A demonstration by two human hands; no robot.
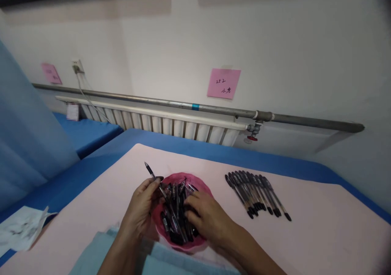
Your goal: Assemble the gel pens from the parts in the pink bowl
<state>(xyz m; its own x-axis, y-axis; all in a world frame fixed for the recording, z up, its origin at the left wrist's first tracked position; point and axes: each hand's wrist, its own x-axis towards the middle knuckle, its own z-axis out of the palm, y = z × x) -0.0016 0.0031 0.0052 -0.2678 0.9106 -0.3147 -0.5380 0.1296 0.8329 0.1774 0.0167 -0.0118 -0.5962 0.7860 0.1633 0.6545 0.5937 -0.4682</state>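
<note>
My left hand (143, 204) is closed around an uncapped pen (150, 170), whose tip points up and to the left. This hand is at the left rim of a pink basket (198, 181) filled with pen parts, among them black caps and clear barrels (175, 218). Over the basket's right side, my right hand (207, 216) reaches in with bent fingers. Its fingertips are among the pen parts, and what they touch or grip is hidden. To the right, several capped black pens (256, 191) lie side by side in a slanted row on the pink sheet (324, 222).
Under the sheet is a blue padded table (195, 145), set against a radiator (171, 124) and a pipe (317, 122). White paper or plastic (21, 228) lies at the left edge. A blue curtain (27, 140) hangs at left. Light blue cloth (171, 262) is nearest me.
</note>
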